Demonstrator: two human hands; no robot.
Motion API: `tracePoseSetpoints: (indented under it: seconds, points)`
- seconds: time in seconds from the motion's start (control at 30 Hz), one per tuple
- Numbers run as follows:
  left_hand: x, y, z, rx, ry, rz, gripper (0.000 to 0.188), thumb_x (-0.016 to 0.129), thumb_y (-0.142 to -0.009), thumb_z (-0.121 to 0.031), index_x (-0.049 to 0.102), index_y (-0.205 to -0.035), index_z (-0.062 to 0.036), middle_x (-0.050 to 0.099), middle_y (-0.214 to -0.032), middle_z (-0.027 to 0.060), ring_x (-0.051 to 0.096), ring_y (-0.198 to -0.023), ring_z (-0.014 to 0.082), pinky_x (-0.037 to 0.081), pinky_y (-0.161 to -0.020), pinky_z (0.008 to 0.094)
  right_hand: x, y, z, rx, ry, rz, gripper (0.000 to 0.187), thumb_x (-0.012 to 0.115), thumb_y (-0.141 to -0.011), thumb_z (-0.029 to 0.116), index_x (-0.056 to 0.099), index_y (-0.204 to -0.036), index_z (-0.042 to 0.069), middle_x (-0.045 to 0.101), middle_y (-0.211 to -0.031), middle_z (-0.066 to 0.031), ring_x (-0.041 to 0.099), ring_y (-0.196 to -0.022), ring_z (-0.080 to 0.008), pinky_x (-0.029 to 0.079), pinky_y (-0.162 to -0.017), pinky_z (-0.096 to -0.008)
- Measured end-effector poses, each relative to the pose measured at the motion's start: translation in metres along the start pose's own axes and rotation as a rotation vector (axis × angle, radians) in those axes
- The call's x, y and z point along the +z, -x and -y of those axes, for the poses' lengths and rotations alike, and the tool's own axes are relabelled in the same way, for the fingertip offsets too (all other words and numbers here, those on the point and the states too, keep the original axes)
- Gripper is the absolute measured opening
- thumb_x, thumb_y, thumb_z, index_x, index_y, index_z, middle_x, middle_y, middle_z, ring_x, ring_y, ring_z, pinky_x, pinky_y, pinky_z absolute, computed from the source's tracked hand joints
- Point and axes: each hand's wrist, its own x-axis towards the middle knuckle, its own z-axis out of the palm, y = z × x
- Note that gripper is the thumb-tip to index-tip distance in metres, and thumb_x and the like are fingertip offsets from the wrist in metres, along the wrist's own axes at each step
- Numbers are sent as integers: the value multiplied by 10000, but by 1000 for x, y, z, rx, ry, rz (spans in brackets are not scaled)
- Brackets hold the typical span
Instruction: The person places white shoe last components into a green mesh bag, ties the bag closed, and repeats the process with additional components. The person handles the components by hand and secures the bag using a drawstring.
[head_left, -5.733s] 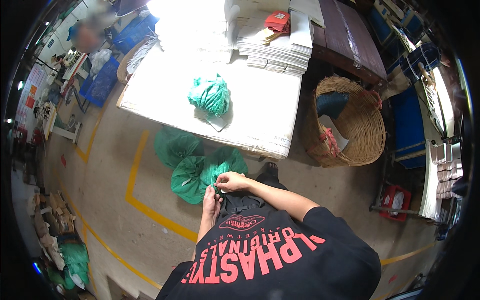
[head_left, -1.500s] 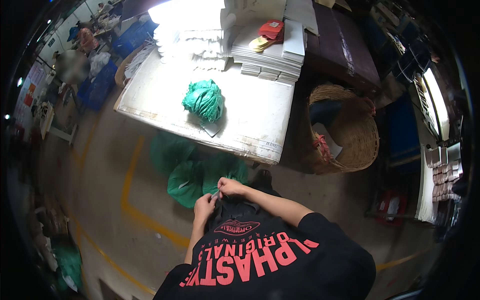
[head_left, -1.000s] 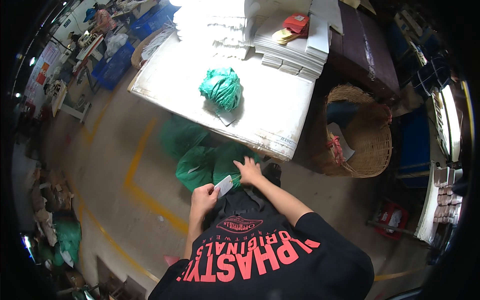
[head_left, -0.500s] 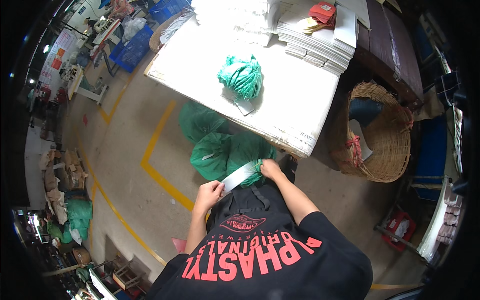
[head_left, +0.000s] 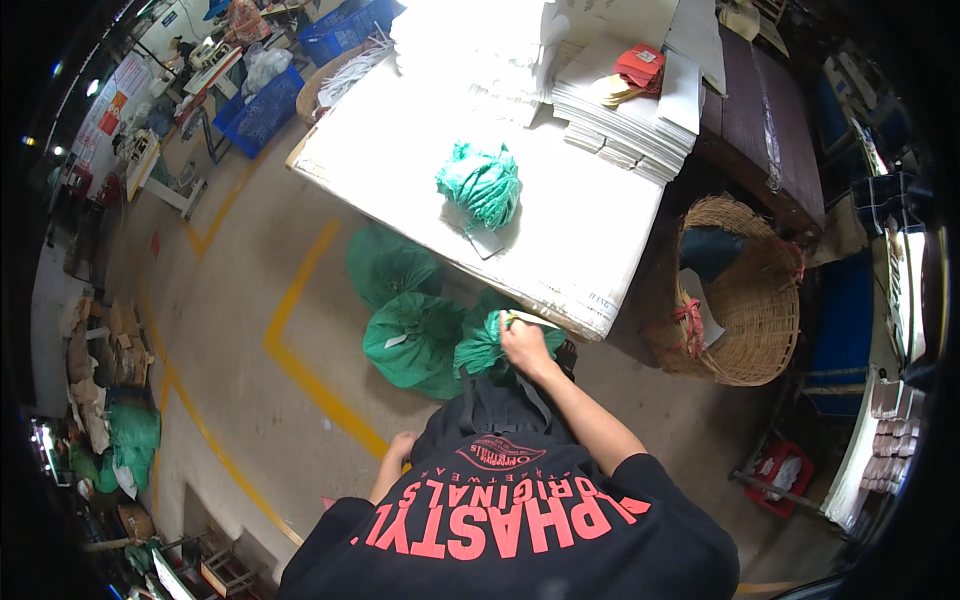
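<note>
My right hand [head_left: 527,347] is closed around the gathered neck of a green mesh bag [head_left: 478,343] at the near edge of the white-topped table. A pale strip [head_left: 537,320] sticks out beside my knuckles, partly covered by them. Back by my waist is my left hand [head_left: 402,446], its fingers hidden against my dark clothes. Two more green mesh bags stand on the floor to the left: a nearer bag [head_left: 415,350] with a white tag on it, and a farther bag [head_left: 388,268] partly under the table.
On the white tabletop [head_left: 385,170] lies a bundle of green netting [head_left: 482,187]. Stacks of white sheets [head_left: 625,120] rise behind it, topped by red and yellow pieces [head_left: 638,70]. A wicker basket [head_left: 755,320] stands at right. Yellow lines [head_left: 300,270] mark the floor.
My left hand has let go of the white strip and drawn back to my waist. My right hand still grips the bag's neck, and the strip now lies beyond it.
</note>
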Motion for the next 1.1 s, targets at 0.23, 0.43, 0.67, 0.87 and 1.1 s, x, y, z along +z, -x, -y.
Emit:
tracePoseSetpoints:
  seconds: [0.23,0.43,0.67,0.87,1.1]
  points:
    - [4,35,7,112,-74,-61,243,680,-931,-168,733,-1064,28,748,-979,124,710,-832,221,565,-693,396,55,-14,46,-225,195,661,371,582,-997,284,657,-1168,-37,626,-1273,-282,602,-1188,-447,486,-1036,-511]
    - [27,20,-35,210,46,-90,231,649,-992,-212,712,-1107,-22,717,-942,64,673,-773,213,550,-699,359,35,-14,40,-212,131,1019,402,514,-1046,323,681,-1291,52,685,-1269,-213,641,-1203,-395,500,-1060,-463]
    - [54,25,-195,749,-72,-198,362,664,-987,-186,559,-1296,-29,662,-1064,101,648,-880,236,551,-830,372,-53,-29,2,38,-85,800,425,524,-1040,377,683,-1242,39,735,-1165,-181,697,-1110,-312,537,-971,-403]
    - [114,89,-394,1094,-328,-567,930,797,-808,-102,314,-1596,-206,384,-1464,274,446,-1344,424,445,-1089,480,-118,-26,-30,142,-487,652,340,535,-1087,326,685,-1206,46,714,-1018,-56,655,-860,-134,554,-798,-298]
    - [182,108,-516,1026,-708,-941,777,796,-754,-77,532,-1456,-282,321,-1572,282,311,-1461,502,352,-1182,584,-206,-19,-62,122,-571,674,337,509,-1106,304,673,-1216,31,712,-1022,-52,650,-858,-128,548,-796,-297]
